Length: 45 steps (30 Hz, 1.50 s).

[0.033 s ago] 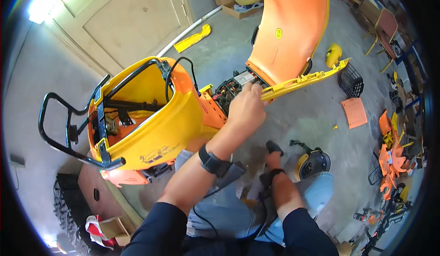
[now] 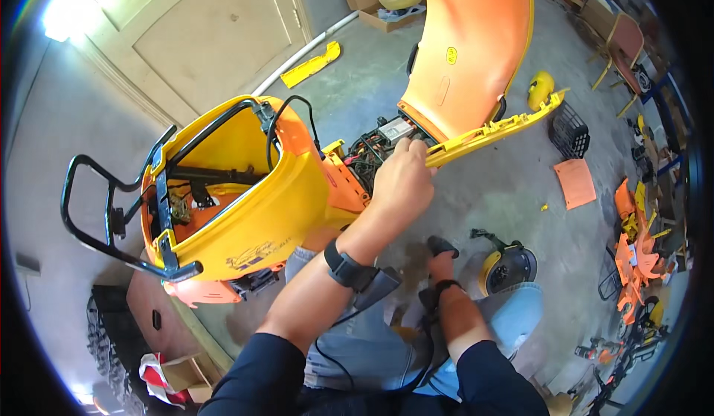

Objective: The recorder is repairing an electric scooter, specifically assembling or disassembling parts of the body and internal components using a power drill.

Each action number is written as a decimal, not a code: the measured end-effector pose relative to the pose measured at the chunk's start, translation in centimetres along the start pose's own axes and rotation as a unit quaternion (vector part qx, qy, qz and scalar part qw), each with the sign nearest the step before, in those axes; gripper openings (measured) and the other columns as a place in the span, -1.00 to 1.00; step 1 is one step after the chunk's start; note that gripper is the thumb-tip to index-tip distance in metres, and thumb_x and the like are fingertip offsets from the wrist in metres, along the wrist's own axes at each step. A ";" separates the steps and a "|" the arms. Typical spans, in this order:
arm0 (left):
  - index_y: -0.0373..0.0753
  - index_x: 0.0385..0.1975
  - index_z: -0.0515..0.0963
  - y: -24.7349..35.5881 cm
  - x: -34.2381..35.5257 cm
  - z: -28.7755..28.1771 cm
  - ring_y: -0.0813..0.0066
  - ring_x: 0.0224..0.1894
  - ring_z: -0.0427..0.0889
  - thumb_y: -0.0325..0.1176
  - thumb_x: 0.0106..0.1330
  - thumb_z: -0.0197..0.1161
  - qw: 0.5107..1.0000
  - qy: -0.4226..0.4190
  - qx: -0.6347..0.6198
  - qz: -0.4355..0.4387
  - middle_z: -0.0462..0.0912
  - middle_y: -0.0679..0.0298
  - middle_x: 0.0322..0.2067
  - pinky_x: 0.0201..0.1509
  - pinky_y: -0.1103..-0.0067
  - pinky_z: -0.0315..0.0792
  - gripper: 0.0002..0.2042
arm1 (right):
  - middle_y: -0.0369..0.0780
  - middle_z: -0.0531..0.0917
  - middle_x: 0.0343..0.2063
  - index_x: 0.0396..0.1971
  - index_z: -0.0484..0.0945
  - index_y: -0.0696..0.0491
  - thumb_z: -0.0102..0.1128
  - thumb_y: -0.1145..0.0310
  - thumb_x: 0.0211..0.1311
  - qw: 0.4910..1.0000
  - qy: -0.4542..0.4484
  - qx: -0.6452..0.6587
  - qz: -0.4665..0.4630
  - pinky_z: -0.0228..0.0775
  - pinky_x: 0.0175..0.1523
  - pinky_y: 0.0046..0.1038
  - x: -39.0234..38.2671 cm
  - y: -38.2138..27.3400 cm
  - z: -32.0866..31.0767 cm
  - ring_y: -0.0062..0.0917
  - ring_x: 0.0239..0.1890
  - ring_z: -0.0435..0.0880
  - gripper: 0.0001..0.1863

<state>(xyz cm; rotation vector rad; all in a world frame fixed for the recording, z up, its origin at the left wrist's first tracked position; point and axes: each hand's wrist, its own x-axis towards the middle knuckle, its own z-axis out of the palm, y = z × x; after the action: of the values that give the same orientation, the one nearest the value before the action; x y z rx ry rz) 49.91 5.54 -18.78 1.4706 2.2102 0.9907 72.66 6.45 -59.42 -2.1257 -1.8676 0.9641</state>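
A yellow and orange scooter body [image 2: 297,219] stands in front of me, with its wiring bay [image 2: 372,148] uncovered and cables and a silver box [image 2: 396,129] showing. My left hand [image 2: 405,178] reaches over the bay, fingers curled at the near end of a long yellow trim strip [image 2: 498,129]. The strip slants up and right beside the tall orange panel [image 2: 468,51]. Lower down, my right hand [image 2: 441,267] is near the floor beside my knee, closed around a dark object [image 2: 442,244] whose kind I cannot make out. Straps circle both wrists.
A black tubular rack [image 2: 97,208] juts from the scooter's left. A round black and yellow part [image 2: 509,269] lies right of my right hand. Farther right are a black basket [image 2: 570,132], an orange sheet [image 2: 576,183] and piled orange parts [image 2: 632,260]. A yellow strip [image 2: 311,66] lies by the door.
The view has shifted slightly. My left hand stays at the end of the trim strip, and my right hand has moved only a little.
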 end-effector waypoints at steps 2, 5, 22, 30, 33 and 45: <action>-0.42 -0.15 0.45 0.3 0.0 0.4 -0.10 -0.06 0.54 -0.42 0.16 0.30 1.000 -0.015 -0.013 -0.008 0.51 -0.06 -0.14 0.00 0.24 0.42 -0.69 | 0.21 0.46 0.04 0.31 0.00 0.32 0.20 0.40 0.02 0.999 -0.017 -0.037 -0.021 0.42 0.12 -0.14 -1.7 0.8 1.0 -0.01 0.03 0.56 -0.14; -0.44 -0.14 0.45 -0.2 0.1 0.8 -0.10 -0.07 0.54 -0.42 0.16 0.30 0.999 -0.004 -0.028 -0.025 0.51 -0.08 -0.14 0.01 0.25 0.42 -0.68 | 0.18 0.38 0.10 0.39 -0.19 0.24 0.23 0.39 0.02 0.998 -0.034 -0.061 -0.003 0.39 0.15 -0.11 -3.3 1.1 0.8 0.03 0.07 0.51 -0.01; -0.47 -0.17 0.46 -2.9 1.5 1.1 -0.12 -0.02 0.52 -0.39 0.16 0.30 0.998 0.031 -0.030 -0.053 0.53 -0.16 -0.15 0.06 0.26 0.40 -0.68 | 0.22 0.45 0.06 0.43 -0.38 0.10 0.30 0.35 0.04 0.994 -0.066 -0.072 0.055 0.38 0.16 -0.18 -2.3 4.8 1.8 0.03 0.08 0.52 0.13; -0.42 -0.16 0.44 -2.5 1.1 3.5 -0.13 -0.08 0.56 -0.37 0.17 0.28 0.999 -0.011 -0.025 -0.033 0.51 -0.14 -0.13 0.00 0.23 0.46 -0.68 | 0.01 0.27 0.30 0.43 -0.19 0.01 0.08 -0.03 0.27 0.932 -0.285 0.224 0.016 0.31 0.21 -0.09 2.5 -9.4 -7.7 0.00 0.22 0.39 -0.10; -0.41 -0.17 0.45 -1.9 0.4 4.3 -0.12 -0.09 0.58 -0.35 0.16 0.28 0.998 -0.064 -0.005 -0.020 0.53 -0.13 -0.16 -0.02 0.22 0.48 -0.68 | -0.07 -0.03 0.42 0.39 -0.07 -0.02 -0.12 -0.37 0.27 0.676 -0.208 0.697 0.117 0.27 0.16 0.13 2.7 -17.5 -15.2 -0.03 0.25 0.32 -0.08; -0.44 -0.06 0.41 -2.2 -6.2 6.8 -0.01 0.05 0.50 -0.36 0.10 0.25 0.965 -0.132 0.217 0.068 0.47 0.01 -0.09 0.07 0.24 0.45 -0.58 | -0.13 0.61 -0.20 -0.04 0.43 0.06 -0.04 -0.20 0.32 0.712 -0.349 0.596 0.127 0.45 -0.04 -0.21 0.5 -19.6 -14.8 -0.28 -0.15 0.61 -0.41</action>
<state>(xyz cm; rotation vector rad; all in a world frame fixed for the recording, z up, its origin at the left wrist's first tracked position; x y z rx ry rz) 55.07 2.04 -25.85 1.8344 2.2373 0.3193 64.46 15.38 -38.02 -1.1798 -0.5219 2.3730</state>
